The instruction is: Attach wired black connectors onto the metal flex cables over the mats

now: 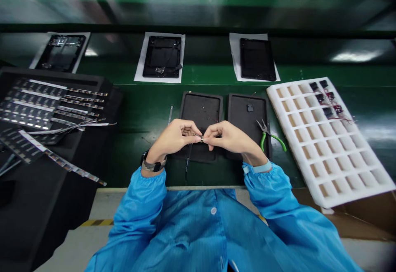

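Observation:
My left hand (175, 137) and my right hand (225, 137) meet fingertip to fingertip above a black pad (200, 111). Both pinch one tiny metallic part (201, 139) between thumbs and forefingers. A thin red wire (213, 118) trails from it over the pad. A second black pad (247, 119) lies just right, with a small dark component (250, 108) on it. Green-handled pliers (269, 135) rest at that pad's right edge, close to my right wrist. A thin dark tool (187, 160) lies under my left hand.
A white foam tray (332, 140) with several cells, a few holding small wired parts (328, 99), sits right. A black tray (46, 107) of flat strips lies left. Three tablet shells on white sheets (162, 57) (257, 59) (61, 52) line the green belt (139, 111).

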The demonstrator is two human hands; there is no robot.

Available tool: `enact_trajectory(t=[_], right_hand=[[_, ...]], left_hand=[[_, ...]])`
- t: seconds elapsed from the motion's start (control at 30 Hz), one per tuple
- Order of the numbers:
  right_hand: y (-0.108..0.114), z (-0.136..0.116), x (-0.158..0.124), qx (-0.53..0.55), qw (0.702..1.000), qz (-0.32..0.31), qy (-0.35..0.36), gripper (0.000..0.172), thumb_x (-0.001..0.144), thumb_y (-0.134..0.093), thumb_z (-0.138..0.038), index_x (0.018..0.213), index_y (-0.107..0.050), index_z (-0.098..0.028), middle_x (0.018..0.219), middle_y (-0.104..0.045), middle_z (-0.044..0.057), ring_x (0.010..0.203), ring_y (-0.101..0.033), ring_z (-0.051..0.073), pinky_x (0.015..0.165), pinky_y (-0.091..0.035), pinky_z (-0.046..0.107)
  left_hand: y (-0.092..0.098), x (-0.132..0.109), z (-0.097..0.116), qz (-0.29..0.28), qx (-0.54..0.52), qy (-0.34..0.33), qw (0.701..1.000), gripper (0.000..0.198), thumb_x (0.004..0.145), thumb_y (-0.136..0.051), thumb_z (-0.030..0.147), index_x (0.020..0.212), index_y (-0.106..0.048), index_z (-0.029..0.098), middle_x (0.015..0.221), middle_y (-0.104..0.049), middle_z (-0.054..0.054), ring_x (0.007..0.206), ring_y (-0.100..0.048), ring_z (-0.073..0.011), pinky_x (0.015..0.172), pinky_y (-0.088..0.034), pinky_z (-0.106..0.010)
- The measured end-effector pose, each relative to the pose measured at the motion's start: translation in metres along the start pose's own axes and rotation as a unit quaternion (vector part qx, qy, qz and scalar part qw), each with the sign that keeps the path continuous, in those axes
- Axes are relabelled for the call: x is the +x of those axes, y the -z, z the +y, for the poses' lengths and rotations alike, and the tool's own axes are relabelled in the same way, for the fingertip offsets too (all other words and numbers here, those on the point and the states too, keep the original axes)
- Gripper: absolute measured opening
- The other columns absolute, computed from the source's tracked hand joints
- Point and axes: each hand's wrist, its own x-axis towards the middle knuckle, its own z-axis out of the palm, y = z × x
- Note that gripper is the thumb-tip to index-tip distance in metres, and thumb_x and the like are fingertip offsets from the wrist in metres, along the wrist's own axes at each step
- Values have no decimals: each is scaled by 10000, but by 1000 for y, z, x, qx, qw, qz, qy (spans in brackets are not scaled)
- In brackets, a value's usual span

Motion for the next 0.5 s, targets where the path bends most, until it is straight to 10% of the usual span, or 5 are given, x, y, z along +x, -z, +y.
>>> enact_trajectory(t=[0.5], right_hand=[[-3,4,-1,-20,1000,16,-10,157,836,-717,-334,828,-719,-177,672,-764,32,609,-669,167,631,-463,272]], left_hand=[[-4,0,-1,4,12,13,1000,132,811,-850,276,843,-787,164,698,-728,-45,634,-644,-164,630,-487,-288]])
